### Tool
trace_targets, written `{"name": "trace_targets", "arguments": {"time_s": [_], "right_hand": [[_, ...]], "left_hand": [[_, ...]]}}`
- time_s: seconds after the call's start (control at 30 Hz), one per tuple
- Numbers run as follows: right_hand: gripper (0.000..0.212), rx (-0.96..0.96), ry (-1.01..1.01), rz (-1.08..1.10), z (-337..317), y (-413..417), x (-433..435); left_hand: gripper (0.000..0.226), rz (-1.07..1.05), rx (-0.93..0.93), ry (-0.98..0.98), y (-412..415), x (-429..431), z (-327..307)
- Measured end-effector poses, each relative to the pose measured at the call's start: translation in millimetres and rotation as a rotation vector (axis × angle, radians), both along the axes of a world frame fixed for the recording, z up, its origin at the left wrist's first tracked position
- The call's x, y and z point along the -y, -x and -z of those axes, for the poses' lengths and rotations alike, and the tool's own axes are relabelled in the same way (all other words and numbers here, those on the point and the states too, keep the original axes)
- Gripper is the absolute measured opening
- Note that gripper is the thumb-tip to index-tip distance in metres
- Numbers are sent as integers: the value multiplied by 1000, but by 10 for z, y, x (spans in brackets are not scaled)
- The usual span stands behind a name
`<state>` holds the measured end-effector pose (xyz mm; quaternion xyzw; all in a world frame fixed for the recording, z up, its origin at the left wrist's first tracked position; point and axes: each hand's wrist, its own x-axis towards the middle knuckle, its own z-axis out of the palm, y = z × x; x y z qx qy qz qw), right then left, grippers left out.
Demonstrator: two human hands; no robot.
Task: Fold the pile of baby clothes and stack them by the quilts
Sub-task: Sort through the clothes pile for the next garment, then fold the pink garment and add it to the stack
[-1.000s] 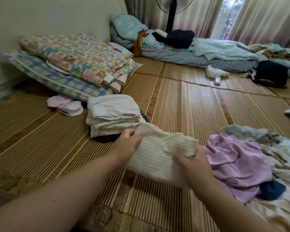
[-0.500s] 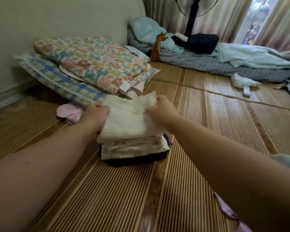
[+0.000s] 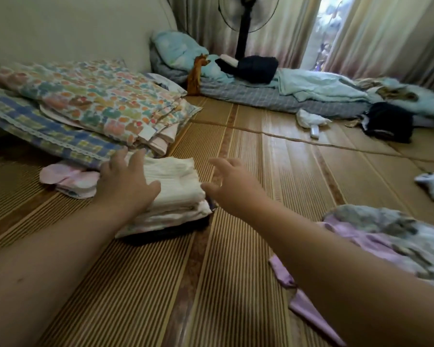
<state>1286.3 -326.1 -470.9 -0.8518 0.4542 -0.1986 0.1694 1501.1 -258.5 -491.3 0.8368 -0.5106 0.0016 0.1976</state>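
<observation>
My left hand point(image 3: 125, 187) lies spread over the left of the stack point(image 3: 178, 189). My right hand point(image 3: 232, 182) hangs loose and empty just right of it. The stack sits just near of the quilts point(image 3: 93, 106), and the pile point(image 3: 386, 236) lies near right.

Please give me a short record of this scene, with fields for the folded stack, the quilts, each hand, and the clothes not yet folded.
folded stack: on the mat; cream ribbed piece on top, dark piece at the bottom
quilts: folded, just behind the stack, by the wall
left hand: open, fingers spread over the stack's left side; contact unclear
right hand: open, holds nothing, just right of the stack
unfolded pile: at the right, with a lilac garment in it
</observation>
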Motion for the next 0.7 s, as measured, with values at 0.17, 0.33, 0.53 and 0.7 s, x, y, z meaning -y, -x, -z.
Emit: {"name": "trace_targets", "arguments": {"time_s": [0.17,0.33,0.53,0.7], "right_hand": [[57,-37,40,84,-14,1268,-780],[51,23,-33,355,193,2487,-1434],[50,-97,-45,634,352,3614,-1789],[52,-215,-132,835,442,4269,-1745]], "left_hand": [[56,426,-75,-27,1327,-278,21],[46,806,-227,-18,2750,-647,307],[47,1068,-218,-76,3914,-808,552],[50,1109,-136,-114,4462,-675,583]]}}
